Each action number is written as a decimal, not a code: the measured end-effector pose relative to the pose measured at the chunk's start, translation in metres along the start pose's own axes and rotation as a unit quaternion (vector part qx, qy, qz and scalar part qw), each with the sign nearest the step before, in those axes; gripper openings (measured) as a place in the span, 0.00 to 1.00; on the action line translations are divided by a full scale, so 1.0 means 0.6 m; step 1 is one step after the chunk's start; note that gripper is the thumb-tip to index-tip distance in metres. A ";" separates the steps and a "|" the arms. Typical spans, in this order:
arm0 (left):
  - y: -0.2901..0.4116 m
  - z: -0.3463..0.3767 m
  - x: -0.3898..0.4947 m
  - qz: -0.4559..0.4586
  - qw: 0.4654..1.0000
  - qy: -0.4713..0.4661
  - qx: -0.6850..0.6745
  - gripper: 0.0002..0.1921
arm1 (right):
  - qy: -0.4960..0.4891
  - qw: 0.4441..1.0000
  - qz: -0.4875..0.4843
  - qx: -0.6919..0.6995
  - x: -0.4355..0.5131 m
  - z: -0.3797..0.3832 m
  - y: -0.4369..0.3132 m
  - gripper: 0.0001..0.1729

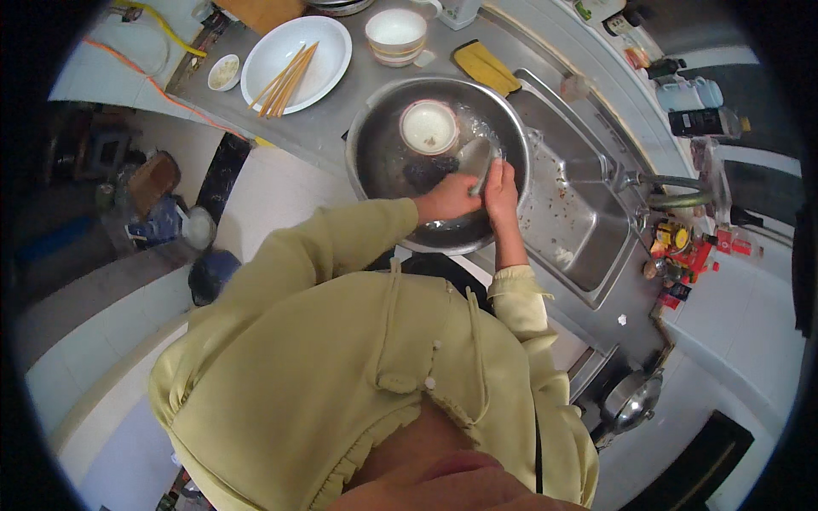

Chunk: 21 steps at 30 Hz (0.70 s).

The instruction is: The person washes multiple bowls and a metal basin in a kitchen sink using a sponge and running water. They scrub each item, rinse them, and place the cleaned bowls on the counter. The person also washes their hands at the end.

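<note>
Over a wide stainless steel basin (377, 121), a pale bowl (476, 158) is tilted on its side between my two hands. My right hand (501, 186) grips its right side, with the thumb along the rim. Fingers of my left hand (450, 198) close around its near edge; whether they also hold a cloth is hidden. A second white bowl with a reddish rim (429, 128) sits in the basin beyond my hands, a few scraps at its bottom. Left of the tilted bowl is a dark, blurred patch (429, 174), which I cannot identify. The basin's inside looks wet.
Right of the basin is a steel sink (562, 217) with food scraps and a faucet (664, 191). Beyond lie a yellow cloth (486, 66), stacked bowls (395, 35), and a white dish (332, 57) holding chopsticks (289, 80). A small bowl (223, 73) stands at left. Bottles (689, 94) line the ledge.
</note>
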<state>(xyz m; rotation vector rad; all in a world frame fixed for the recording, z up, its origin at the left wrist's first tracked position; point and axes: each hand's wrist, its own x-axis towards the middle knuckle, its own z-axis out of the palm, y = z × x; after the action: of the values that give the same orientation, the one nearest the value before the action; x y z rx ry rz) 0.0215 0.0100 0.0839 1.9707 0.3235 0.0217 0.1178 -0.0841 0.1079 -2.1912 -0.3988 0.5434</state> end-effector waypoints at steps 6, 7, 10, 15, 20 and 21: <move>-0.011 -0.035 -0.015 -0.129 0.938 0.050 -0.318 0.12 | 0.089 0.991 -0.096 -0.026 0.097 0.052 0.103 0.20; -0.010 -0.041 -0.019 -0.119 0.915 0.059 -0.382 0.11 | 0.096 0.993 -0.067 -0.035 0.096 0.069 0.107 0.19; 0.020 -0.055 -0.035 -0.128 0.871 0.016 -0.474 0.13 | 0.075 0.982 0.043 0.169 0.095 0.114 0.137 0.18; 0.026 -0.065 -0.037 -0.118 0.850 0.021 -0.513 0.14 | -0.028 0.770 0.086 0.631 0.041 0.097 0.087 0.17; 0.020 -0.076 -0.023 0.047 0.957 -0.040 -0.283 0.14 | 0.084 0.895 -0.427 -0.101 -0.025 0.023 -0.075 0.18; 0.022 -0.086 -0.018 0.012 0.953 -0.085 -0.292 0.14 | 0.051 0.916 -0.392 -0.064 -0.010 0.015 -0.073 0.18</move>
<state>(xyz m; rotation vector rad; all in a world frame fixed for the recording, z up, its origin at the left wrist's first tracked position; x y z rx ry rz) 0.0057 0.0490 0.1186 1.3767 0.1545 -0.0345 0.1038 -0.0543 0.1389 -1.9443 -1.2051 -0.0443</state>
